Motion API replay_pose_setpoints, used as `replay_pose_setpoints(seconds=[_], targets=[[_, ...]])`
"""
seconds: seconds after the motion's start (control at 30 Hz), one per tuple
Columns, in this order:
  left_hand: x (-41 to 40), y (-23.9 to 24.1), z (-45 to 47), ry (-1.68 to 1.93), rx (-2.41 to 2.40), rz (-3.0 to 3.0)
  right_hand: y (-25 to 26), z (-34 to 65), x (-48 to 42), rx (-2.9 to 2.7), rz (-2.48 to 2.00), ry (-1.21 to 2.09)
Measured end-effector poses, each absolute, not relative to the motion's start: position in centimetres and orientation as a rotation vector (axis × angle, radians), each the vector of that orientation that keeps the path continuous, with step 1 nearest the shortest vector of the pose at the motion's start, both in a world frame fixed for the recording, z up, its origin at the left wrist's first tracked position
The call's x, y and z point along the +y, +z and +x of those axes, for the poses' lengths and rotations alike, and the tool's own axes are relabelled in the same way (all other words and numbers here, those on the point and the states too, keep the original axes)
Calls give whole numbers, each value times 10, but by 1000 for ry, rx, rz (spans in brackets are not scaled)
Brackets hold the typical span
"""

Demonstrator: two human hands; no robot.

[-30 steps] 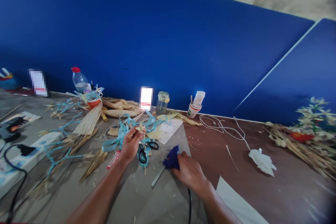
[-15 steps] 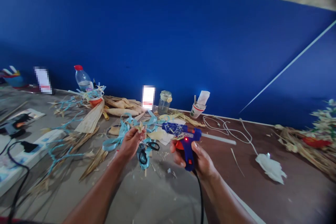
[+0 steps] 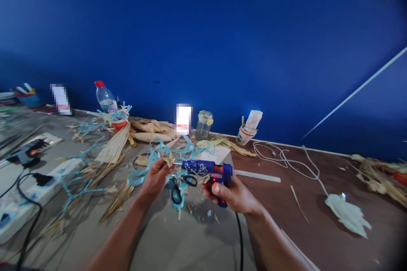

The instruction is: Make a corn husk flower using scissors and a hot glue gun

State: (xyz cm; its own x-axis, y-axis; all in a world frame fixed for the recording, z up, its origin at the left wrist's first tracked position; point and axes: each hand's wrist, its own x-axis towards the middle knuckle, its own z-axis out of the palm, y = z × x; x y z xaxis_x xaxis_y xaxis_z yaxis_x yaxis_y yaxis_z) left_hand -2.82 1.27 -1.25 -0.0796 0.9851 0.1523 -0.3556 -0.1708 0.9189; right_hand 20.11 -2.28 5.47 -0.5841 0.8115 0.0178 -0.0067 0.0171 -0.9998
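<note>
My right hand (image 3: pixel 230 192) is wrapped round the handle of a blue hot glue gun (image 3: pixel 203 167), with a clear glue stick (image 3: pixel 259 176) poking out of its back. The gun's nozzle points left and reaches a small pale piece of dried husk (image 3: pixel 169 161). My left hand (image 3: pixel 158 175) pinches that piece between thumb and fingertips. Whether nozzle and husk touch, I cannot tell. Below lie black-handled scissors (image 3: pixel 177 193) on light-blue ribbon (image 3: pixel 154 152), their blades hidden.
On the left are a white power strip (image 3: pixel 59 180), blue-wrapped twigs (image 3: pixel 74 194) and dried husks (image 3: pixel 111 148). Along the blue partition stand a bottle (image 3: pixel 104 97), a lidded jar (image 3: pixel 203 125) and a paper cup (image 3: pixel 245 134). A white cable (image 3: pixel 280 156) and tissue (image 3: pixel 346 214) lie right.
The glue gun has come left and levelled out, bringing its nozzle to the husk piece in my left hand. The whole view has shifted slightly.
</note>
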Motion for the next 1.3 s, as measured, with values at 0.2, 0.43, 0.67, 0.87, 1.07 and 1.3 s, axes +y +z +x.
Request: replay_pose_setpoints(seconds=[0.2, 0.43, 0.67, 0.87, 1.07, 1.3], targets=[[12, -12, -29, 1525, 930, 1025, 64, 199, -25, -1778, -826, 1535], [13, -16, -30, 1524, 938, 1067, 76, 194, -28, -1910, -845, 1322], [15, -20, -33, 1507, 980, 1119, 74, 193, -28, -2064, -894, 1092], [14, -18, -32, 1539, 1001, 1101, 76, 191, -29, -2108, -922, 977], [14, -19, -33, 1547, 1046, 1115, 76, 189, -29, -2137, -900, 936], [15, -19, -32, 1551, 970, 1077, 78, 190, -30, -2122, -929, 879]])
